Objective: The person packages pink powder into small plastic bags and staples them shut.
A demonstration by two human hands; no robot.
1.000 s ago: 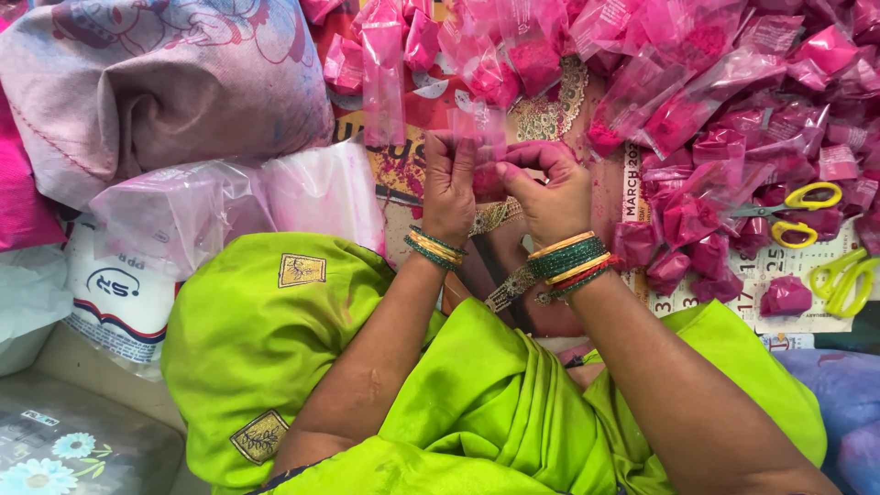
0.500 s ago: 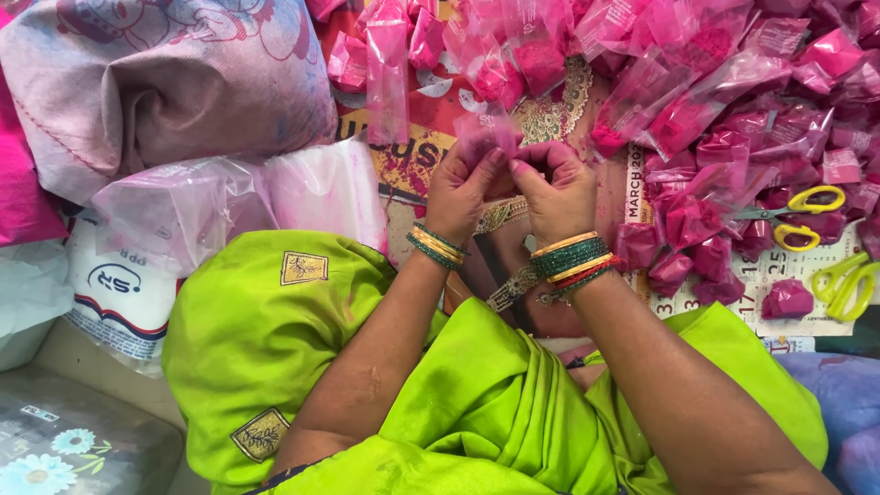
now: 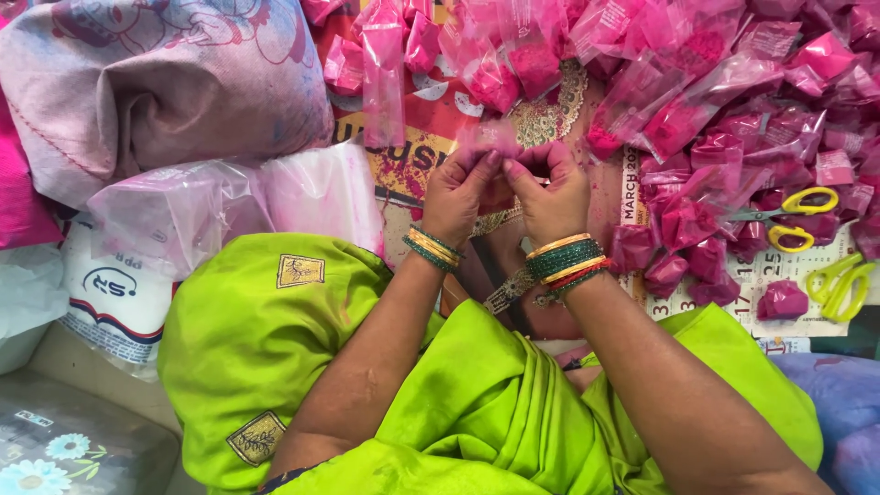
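the left hand [image 3: 461, 188] and the right hand [image 3: 550, 192] are meeting just above the lap, fingertips pressed together on a small clear packet [image 3: 498, 137] with pink powder in it. both hands are pinching its lower edge, thumbs and forefingers closed on the plastic, and the packet is standing up from the fingers over the printed paper [image 3: 431, 174] that is covering the work surface. whether it is being folded, twisted or sealed is too blurred to tell.

as for how far the work has got, it is looking well along: a big heap of filled pink packets [image 3: 724, 119] is lying to the right and along the top, some flat, some bunched up. judging by that heap, many are done and the one in the fingers is only partly finished. what is left is harder to say, but a clear bag [image 3: 174, 215] of what looks like empty plastic is sitting at the left beside a paler one [image 3: 321, 188], which suggests more packets are waiting.

yellow scissors [image 3: 788, 220] are lying among the packets at the right, and a green pair [image 3: 839, 284] just below them, both untouched. a large pink-printed sack [image 3: 165, 87] is resting at the upper left. bangles are circling both wrists, and bright green cloth [image 3: 266, 339] is covering the knees.
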